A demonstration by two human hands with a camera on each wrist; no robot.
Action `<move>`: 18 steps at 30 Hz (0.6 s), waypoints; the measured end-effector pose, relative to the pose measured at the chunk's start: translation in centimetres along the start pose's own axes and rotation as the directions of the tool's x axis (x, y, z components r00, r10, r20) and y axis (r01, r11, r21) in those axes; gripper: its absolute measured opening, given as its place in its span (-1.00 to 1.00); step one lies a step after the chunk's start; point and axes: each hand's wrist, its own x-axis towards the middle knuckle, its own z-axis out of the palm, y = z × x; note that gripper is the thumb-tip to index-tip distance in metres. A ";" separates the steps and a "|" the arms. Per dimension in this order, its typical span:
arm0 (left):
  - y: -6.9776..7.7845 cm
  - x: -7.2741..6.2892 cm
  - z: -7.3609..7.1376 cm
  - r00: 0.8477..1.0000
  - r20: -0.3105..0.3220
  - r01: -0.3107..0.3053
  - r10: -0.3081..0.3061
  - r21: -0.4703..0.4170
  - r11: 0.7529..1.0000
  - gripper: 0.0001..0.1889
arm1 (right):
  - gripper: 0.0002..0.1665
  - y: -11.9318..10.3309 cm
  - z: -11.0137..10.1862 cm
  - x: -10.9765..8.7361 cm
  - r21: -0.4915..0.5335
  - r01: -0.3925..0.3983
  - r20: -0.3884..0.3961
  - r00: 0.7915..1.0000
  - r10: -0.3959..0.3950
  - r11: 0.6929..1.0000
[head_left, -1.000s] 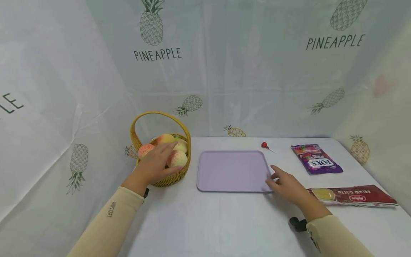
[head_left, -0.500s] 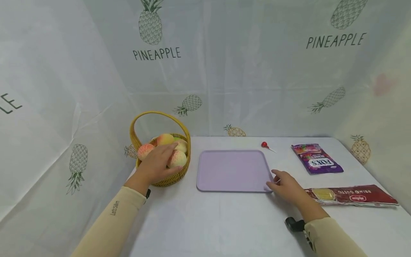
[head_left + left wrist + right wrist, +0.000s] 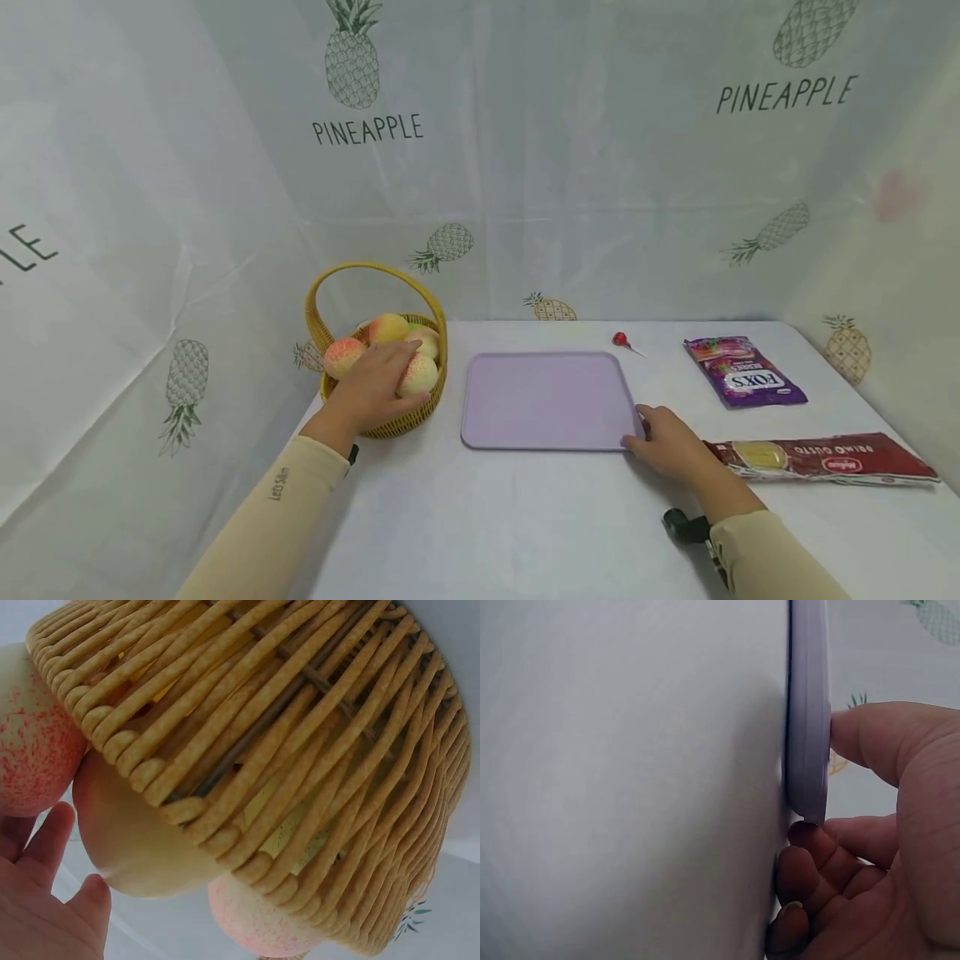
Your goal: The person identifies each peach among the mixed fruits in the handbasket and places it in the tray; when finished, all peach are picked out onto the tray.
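In the head view my left hand [image 3: 369, 390] lies over a pale, red-speckled peach [image 3: 417, 375] in a woven basket [image 3: 397, 427]. Its fingers curve over the peach's left side, with the thumb along the front. The left wrist view shows fingertips [image 3: 56, 825] against the speckled peach [image 3: 34, 739], beside a smooth pale peach [image 3: 150, 832]. A lilac tray [image 3: 551, 400] lies flat on the table; my right hand [image 3: 667, 446] pinches its front right corner. In the right wrist view the thumb [image 3: 862, 739] presses the tray's rim [image 3: 808, 712] while bent fingers sit at its lower edge.
More peaches [image 3: 343, 357] fill the basket under its tall arched handle [image 3: 367, 265]. A red lollipop [image 3: 620, 339] lies behind the tray. To the right lie a purple Fox's sweet bag [image 3: 746, 373] and a long red pasta packet [image 3: 832, 458].
My right hand has moved slightly lower along the tray's right edge, and its fingers have closed on the front corner. The left hand has shifted a little to the right over the basket.
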 end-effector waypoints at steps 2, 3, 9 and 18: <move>0.1 0.1 0.1 1.000 0.009 0.010 -0.010 0.004 1.000 -0.09 | -0.04 0.1 0.0 -0.1 0.009 -0.004 -0.002 1.000 0.004 1.000; 0.2 0.1 0.2 1.000 0.011 0.012 -0.012 0.008 1.000 -0.09 | -0.04 0.0 -0.1 -0.2 0.015 -0.009 0.000 1.000 0.009 1.000; 0.2 0.1 0.3 1.000 0.016 0.019 -0.019 0.012 1.000 -0.11 | -0.04 0.0 0.2 -0.3 0.036 -0.022 -0.002 1.000 0.022 0.999; -0.1 0.3 1.0 1.000 -0.004 0.012 -0.012 0.036 0.999 -0.12 | -0.04 0.1 0.0 -0.3 0.037 -0.021 -0.008 1.000 0.021 0.999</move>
